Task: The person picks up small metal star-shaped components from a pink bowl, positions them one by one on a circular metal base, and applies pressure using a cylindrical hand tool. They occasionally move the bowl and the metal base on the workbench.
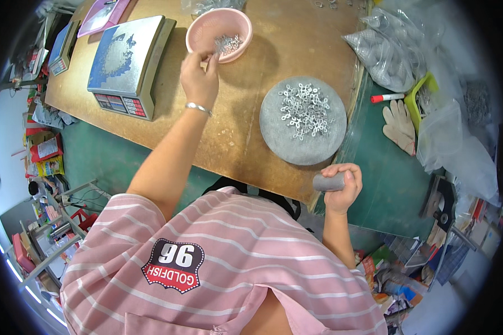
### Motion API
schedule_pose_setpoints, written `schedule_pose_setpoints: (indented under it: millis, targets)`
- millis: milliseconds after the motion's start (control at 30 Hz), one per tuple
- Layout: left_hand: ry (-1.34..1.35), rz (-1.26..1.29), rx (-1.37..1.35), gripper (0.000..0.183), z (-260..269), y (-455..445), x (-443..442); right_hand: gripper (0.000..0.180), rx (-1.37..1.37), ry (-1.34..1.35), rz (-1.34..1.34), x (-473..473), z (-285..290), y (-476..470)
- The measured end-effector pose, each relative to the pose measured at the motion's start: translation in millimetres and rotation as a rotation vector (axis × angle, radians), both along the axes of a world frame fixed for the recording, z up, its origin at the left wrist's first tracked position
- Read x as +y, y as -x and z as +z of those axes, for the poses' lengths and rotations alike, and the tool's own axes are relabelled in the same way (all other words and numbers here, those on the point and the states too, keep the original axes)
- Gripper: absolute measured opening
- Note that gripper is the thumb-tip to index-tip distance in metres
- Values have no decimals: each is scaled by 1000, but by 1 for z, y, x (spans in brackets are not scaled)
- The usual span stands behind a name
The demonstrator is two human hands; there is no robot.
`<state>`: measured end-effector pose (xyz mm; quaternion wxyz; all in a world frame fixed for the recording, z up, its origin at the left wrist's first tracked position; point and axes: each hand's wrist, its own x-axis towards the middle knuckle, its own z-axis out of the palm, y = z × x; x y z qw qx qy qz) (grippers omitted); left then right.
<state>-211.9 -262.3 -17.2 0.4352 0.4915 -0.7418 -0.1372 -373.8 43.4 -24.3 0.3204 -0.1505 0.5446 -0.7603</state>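
My left hand [200, 79], with a bracelet on the wrist, reaches to the near rim of a pink plastic bowl [195, 37]. Small metal link pieces [230, 45] lie inside the bowl, some blurred close to my fingertips. Whether those fingers pinch any piece is unclear. My right hand [347, 186] grips a grey cylinder [329, 183] just off the table's near right corner. Beyond it, a round grey plate [293, 153] carries a loose heap of small looped metal pieces [306, 109].
A digital scale [119, 63] stands left of the bowl on the wooden tabletop [218, 138]. Off to the right, a green surface [373, 184] holds a red-and-white marker [387, 98], a work glove [399, 125], a yellow-green bin [415, 100] and plastic bags [385, 58].
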Motion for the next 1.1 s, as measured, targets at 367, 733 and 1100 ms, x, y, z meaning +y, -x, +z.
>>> schedule_pose_setpoints:
  millis: [367,733,1100]
  targets:
    - [-203,-761,-320,14,-39,47,138,17,-21,-36,-30,6,6,0]
    - [-129,-893,-311,16,-51,28,131,16,-45,-47,-3,3,1,-4]
    - [-1078,-578,-209,12,-26,20,134,16,-43,-29,69,-13,0,-6]
